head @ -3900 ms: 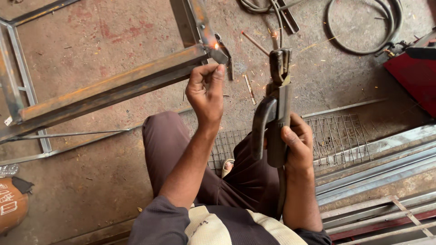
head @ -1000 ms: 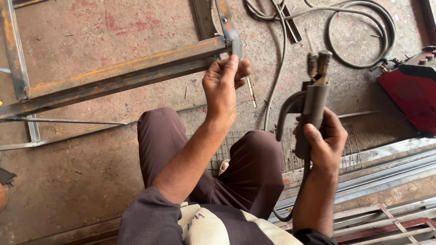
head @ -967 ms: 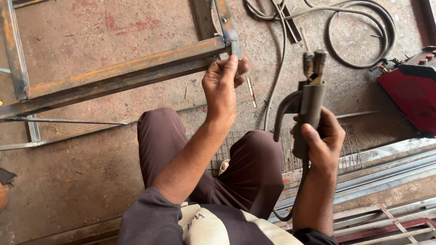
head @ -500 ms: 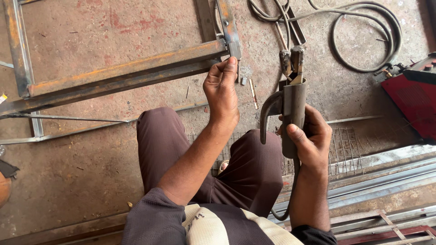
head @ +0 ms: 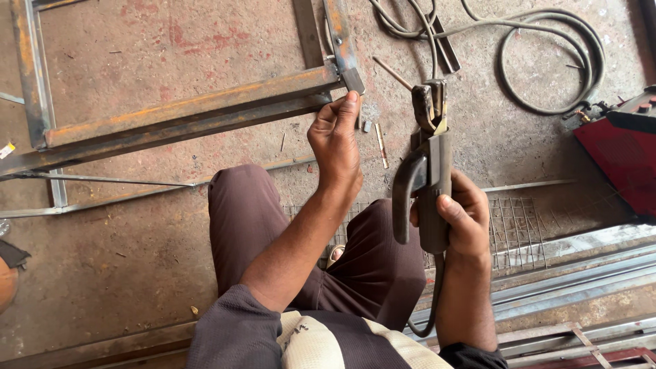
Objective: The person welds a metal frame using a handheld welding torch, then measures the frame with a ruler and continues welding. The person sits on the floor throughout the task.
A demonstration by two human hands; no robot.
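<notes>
While my right hand grips the electrode holder upright, its clamp empty, my left hand pinches something small beside the rusty steel frame. I judge a fresh rod must be seated next.

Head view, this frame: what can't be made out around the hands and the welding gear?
- Left hand: its own fingers hide what it pinches at the steel frame corner.
- Electrode holder: no rod is visible in its clamp; its cable passes behind the right hand.
- Red welding machine: cut off by the right edge.
</notes>
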